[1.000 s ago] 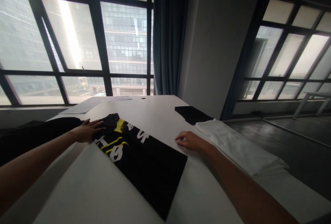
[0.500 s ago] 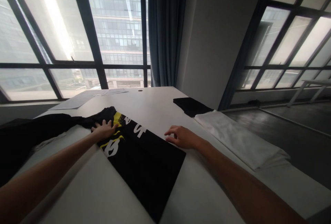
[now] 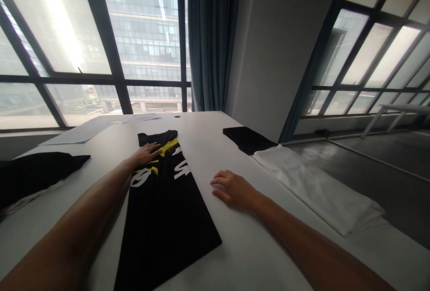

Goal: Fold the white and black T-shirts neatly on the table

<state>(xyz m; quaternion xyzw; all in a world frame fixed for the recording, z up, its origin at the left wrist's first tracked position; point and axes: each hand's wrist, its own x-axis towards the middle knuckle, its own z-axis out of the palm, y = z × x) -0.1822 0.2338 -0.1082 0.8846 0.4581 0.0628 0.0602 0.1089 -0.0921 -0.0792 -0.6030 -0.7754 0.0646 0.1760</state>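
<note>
Left hand (image 3: pixel 146 153) lies flat and open on the black shirt (image 3: pixel 164 210), folded lengthwise on the table (image 3: pixel 208 139). Right hand (image 3: pixel 231 189) rests loosely curled beside it, seemingly empty. Smooth outward with the palm, keeping edges aligned.

Shirt (image 3: pixel 164 210) on table (image 3: pixel 255 255)

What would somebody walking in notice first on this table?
Probably the black T-shirt with yellow and white print, folded into a long strip in the middle of the white table, with the left hand flat on its printed end. The right hand rests on bare tabletop beside it. To the right lies folded white cloth, with a small black garment beyond it.
</note>
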